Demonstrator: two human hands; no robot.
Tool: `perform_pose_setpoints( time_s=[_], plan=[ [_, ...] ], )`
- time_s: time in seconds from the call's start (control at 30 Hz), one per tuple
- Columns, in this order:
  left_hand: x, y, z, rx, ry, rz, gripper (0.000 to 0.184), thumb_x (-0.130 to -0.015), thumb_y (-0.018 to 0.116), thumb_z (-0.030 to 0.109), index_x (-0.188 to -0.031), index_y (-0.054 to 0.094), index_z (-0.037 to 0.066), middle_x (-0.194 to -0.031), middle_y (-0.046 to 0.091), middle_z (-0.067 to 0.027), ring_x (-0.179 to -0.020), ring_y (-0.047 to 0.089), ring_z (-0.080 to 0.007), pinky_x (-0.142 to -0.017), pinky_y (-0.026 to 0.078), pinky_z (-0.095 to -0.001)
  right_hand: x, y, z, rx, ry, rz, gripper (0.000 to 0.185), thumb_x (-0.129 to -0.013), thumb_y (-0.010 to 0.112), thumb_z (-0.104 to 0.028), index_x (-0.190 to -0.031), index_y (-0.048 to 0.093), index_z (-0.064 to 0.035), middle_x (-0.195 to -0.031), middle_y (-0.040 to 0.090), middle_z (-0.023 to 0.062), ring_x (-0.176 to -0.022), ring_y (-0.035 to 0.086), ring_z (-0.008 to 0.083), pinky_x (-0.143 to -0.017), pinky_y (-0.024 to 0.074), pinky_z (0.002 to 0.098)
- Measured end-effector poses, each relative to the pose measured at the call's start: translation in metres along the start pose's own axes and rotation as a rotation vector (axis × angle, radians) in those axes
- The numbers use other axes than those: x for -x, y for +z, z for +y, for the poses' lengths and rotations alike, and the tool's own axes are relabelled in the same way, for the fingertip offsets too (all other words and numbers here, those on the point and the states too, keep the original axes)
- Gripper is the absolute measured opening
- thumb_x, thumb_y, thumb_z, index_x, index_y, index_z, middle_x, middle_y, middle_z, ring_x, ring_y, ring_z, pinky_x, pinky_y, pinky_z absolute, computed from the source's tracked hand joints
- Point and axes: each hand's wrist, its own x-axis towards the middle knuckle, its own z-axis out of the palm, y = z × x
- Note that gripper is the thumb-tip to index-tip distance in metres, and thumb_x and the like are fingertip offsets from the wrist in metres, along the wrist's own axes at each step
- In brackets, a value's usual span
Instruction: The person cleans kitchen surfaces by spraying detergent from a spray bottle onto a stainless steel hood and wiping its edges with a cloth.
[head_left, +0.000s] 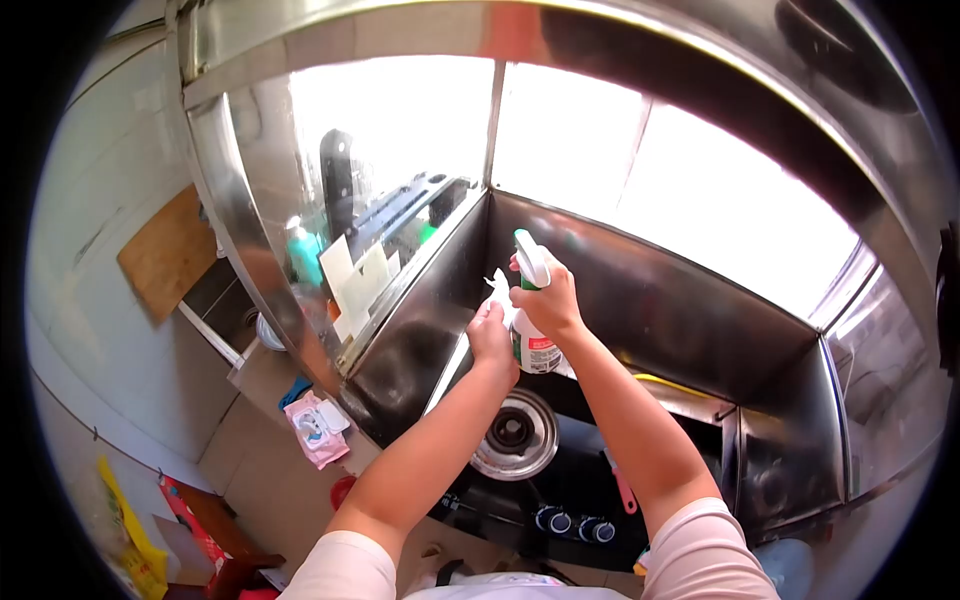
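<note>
My right hand (552, 302) is wrapped round the neck of a spray bottle (537, 352). Its white and green trigger head sticks up above my fingers, and the labelled body hangs below, over the gas stove (585, 455). Close beside it, my left hand (489, 332) is closed on a crumpled white wipe (501, 288), with one corner pointing up. Both hands are in front of the corner of the steel splash wall (640, 280). The round burner (512, 430) lies below my left forearm.
Glass panes in a steel frame (240, 200) rise at the left. A pink wipes packet (317, 428) lies at the lower left. Two control knobs (575, 523) and a pink-handled tool (624, 488) are at the stove's front. Something yellow (675, 388) runs along its back.
</note>
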Motion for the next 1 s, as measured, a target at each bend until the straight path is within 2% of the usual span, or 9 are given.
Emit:
perform_pose_setpoints(
  time_s=[0.03, 0.07, 0.23, 0.27, 0.3, 0.43, 0.5, 0.6, 1.0],
  plan=[
    [0.009, -0.010, -0.001, -0.037, -0.020, -0.010, 0.028, -0.099, 0.043, 0.023, -0.120, 0.056, 0.010, -0.096, 0.062, 0.0016, -0.075, 0.051, -0.0062, -0.057, 0.034, -0.0208, 0.011, -0.001, -0.003, -0.070, -0.006, -0.052, 0.034, -0.062, 0.065, -0.001, -0.095, 0.060, -0.0035, -0.088, 0.066, 0.0129, -0.083, 0.066, 0.0281, -0.076, 0.0503, 0.0351],
    [0.014, -0.024, -0.006, -0.051, -0.033, -0.024, 0.029, -0.099, 0.043, 0.025, -0.122, 0.056, 0.012, -0.099, 0.062, 0.0015, -0.078, 0.052, -0.0058, -0.059, 0.032, -0.0196, 0.023, -0.005, -0.015, -0.145, 0.039, -0.128, 0.037, -0.061, 0.065, 0.000, -0.098, 0.060, -0.0032, -0.088, 0.066, 0.0110, -0.083, 0.065, 0.0224, -0.077, 0.0498, 0.0317],
    [0.072, -0.097, -0.005, -0.037, -0.029, -0.157, 0.030, -0.099, 0.044, 0.020, -0.121, 0.054, 0.000, -0.113, 0.062, -0.0064, -0.103, 0.059, -0.0140, -0.094, 0.042, -0.0304, 0.072, 0.001, -0.039, -0.508, 0.208, -0.157, 0.049, -0.056, 0.063, 0.006, -0.104, 0.061, -0.0004, -0.093, 0.065, 0.0060, -0.087, 0.061, 0.0147, -0.077, 0.0488, 0.0276],
    [0.088, -0.102, 0.004, -0.029, 0.017, -0.162, 0.030, -0.098, 0.046, 0.020, -0.119, 0.055, 0.000, -0.114, 0.062, -0.0068, -0.103, 0.059, -0.0139, -0.093, 0.043, -0.0291, 0.077, -0.001, -0.047, -0.615, 0.286, -0.177, 0.051, -0.055, 0.063, 0.008, -0.106, 0.061, -0.0003, -0.094, 0.065, 0.0051, -0.088, 0.060, 0.0136, -0.077, 0.0487, 0.0274],
    [0.098, -0.112, 0.011, -0.074, 0.068, -0.172, 0.029, -0.098, 0.048, 0.020, -0.118, 0.056, 0.001, -0.114, 0.062, -0.0062, -0.102, 0.059, -0.0135, -0.093, 0.043, -0.0290, 0.083, -0.003, -0.053, -0.620, 0.229, -0.184, 0.053, -0.059, 0.063, 0.011, -0.110, 0.060, -0.0008, -0.099, 0.065, 0.0085, -0.067, 0.060, 0.0093, -0.061, 0.0502, 0.0250],
    [0.129, -0.136, 0.029, -0.143, 0.090, -0.111, 0.035, -0.099, 0.046, 0.020, -0.124, 0.053, -0.003, -0.117, 0.061, -0.0084, -0.104, 0.059, -0.0137, -0.092, 0.044, -0.0270, 0.088, 0.007, -0.063, -0.750, 0.185, -0.074, 0.053, -0.057, 0.061, 0.011, -0.108, 0.060, 0.0000, -0.096, 0.065, 0.0086, -0.063, 0.059, 0.0109, -0.060, 0.0496, 0.0259],
    [0.136, -0.145, 0.030, -0.146, 0.068, -0.115, 0.035, -0.099, 0.046, 0.020, -0.125, 0.053, -0.003, -0.118, 0.061, -0.0084, -0.106, 0.059, -0.0139, -0.094, 0.044, -0.0273, 0.077, 0.009, -0.066, -0.796, 0.212, 0.021, 0.048, -0.055, 0.061, 0.012, -0.101, 0.062, 0.0003, -0.093, 0.064, 0.0063, -0.079, 0.058, 0.0121, -0.059, 0.0490, 0.0273],
    [0.134, -0.159, 0.029, -0.135, 0.083, -0.089, 0.030, -0.098, 0.049, 0.021, -0.121, 0.055, 0.003, -0.117, 0.062, -0.0067, -0.108, 0.059, -0.0159, -0.096, 0.043, -0.0317, 0.052, 0.006, -0.068, -0.773, 0.260, 0.059, 0.040, -0.056, 0.061, 0.010, -0.096, 0.062, 0.0022, -0.090, 0.064, 0.0091, -0.065, 0.059, 0.0135, -0.051, 0.0462, 0.0287],
    [0.140, -0.177, 0.027, -0.117, -0.046, -0.028, 0.032, -0.099, 0.046, 0.021, -0.125, 0.051, 0.003, -0.121, 0.060, -0.0075, -0.110, 0.058, -0.0164, -0.099, 0.041, -0.0339, 0.109, 0.011, -0.087, -0.708, 0.172, -0.207, 0.043, -0.059, 0.059, 0.013, -0.100, 0.061, -0.0003, -0.089, 0.061, 0.0021, -0.073, 0.056, 0.0091, -0.063, 0.0466, 0.0238]
  ],
)
